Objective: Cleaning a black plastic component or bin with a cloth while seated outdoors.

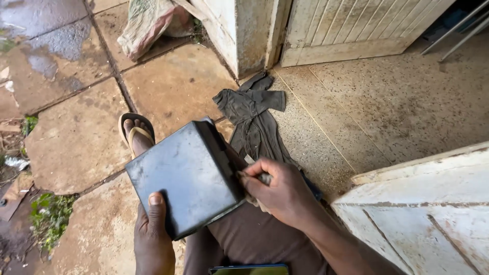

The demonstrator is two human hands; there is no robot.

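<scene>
At the far left, wet stone paving slabs [76, 137] run under a patch of green weeds [50, 216] and a foot in a yellow-strapped sandal [136, 133]. Just right of the sandal, the left hand [153, 234] comes up from the bottom edge and grips the lower edge of a dark, boxy metal case [186, 181], thumb pressed flat on its broad face, fingers hidden behind it. The case sits tilted above the person's lap, over brown trousers [249, 239], its scuffed face turned up toward the camera. At its right side the right hand [277, 191] is closed around a small pale cloth [262, 179] (only a bit of it shows between the fingers) and presses it against the case's edge. Behind the hands, a dark grey garment [252, 114] lies crumpled on the floor, partly across the line where the paving meets a speckled terrazzo floor [397, 97]. A bundled sack [145, 23] rests at the top by a pale wall corner [244, 30], and a worn white wooden door [428, 214] fills the lower right.
</scene>
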